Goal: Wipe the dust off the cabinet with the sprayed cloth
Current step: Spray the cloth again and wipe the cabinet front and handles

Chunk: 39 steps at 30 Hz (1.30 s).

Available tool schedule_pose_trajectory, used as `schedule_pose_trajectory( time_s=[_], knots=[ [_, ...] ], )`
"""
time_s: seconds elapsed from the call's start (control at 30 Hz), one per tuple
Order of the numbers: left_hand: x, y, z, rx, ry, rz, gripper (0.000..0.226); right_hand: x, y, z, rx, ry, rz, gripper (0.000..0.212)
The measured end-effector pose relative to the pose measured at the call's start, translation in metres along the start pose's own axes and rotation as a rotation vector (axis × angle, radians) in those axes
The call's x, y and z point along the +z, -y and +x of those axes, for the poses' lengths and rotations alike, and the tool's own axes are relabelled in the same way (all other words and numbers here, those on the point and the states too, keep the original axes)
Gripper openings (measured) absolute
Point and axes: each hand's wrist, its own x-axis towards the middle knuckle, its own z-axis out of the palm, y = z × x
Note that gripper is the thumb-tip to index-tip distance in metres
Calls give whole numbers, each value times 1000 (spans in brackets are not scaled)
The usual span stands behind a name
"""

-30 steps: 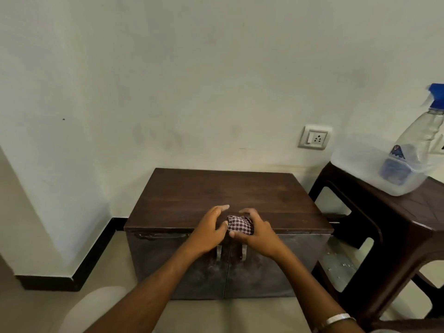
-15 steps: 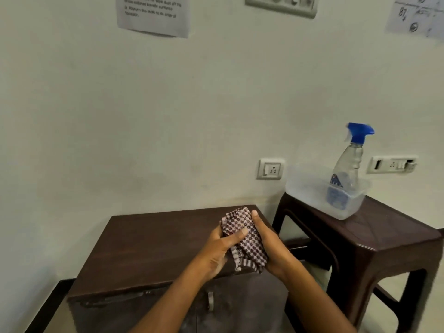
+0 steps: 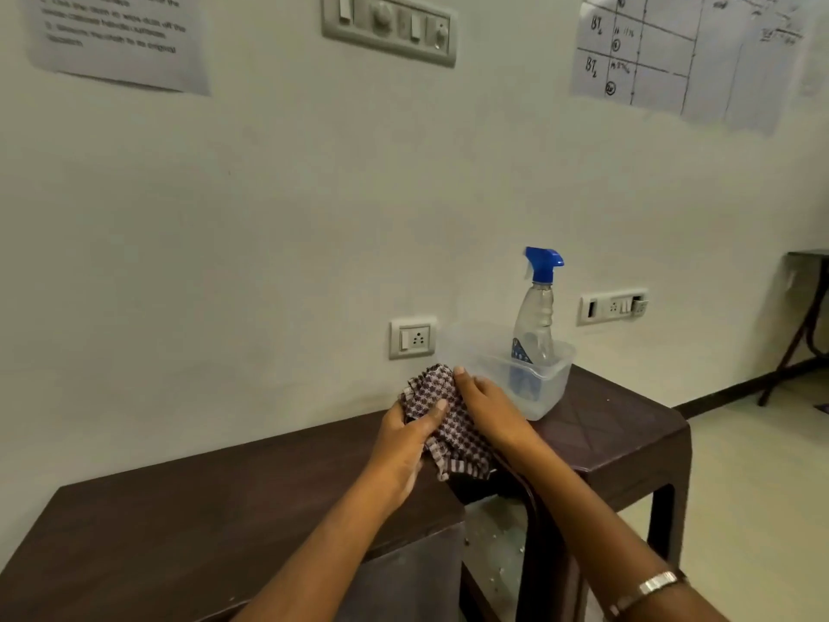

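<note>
The cloth (image 3: 442,424) was brown and white checks, all bunched up. It hung in the air between both hands. The dark brown cabinet (image 3: 215,523) sat below the grip.

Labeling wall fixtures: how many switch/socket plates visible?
3: switch panel top centre; single socket left of the spray bottle; socket strip right of it. Others may be out of frame.
</note>
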Motion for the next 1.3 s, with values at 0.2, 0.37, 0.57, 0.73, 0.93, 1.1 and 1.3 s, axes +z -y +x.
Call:
schedule_pose_trajectory(
  time_s=[0.2,0.37,0.57,0.73,0.93,1.1,1.3],
  knots=[
    [13,2,17,3,-11,41,26,-51,-4,23,-153,-436,-84,24],
    [11,-4,29,9,-27,60,22,-83,-4,56,-206,-671,-187,33],
    [1,-7,38,12,-35,54,22,-95,-3,97,21,-593,-138,70],
    [-14,-9,46,16,-55,70,24,-96,-1,124,30,-526,130,62],
    [-29,-10,54,29,-72,71,26,-99,0,140,28,-576,178,47],
    [-35,-13,55,41,-82,74,26,-102,4,135,-23,-505,239,54],
    [-36,-23,53,62,-97,71,21,-108,30,121,-221,-459,180,56]
  ],
)
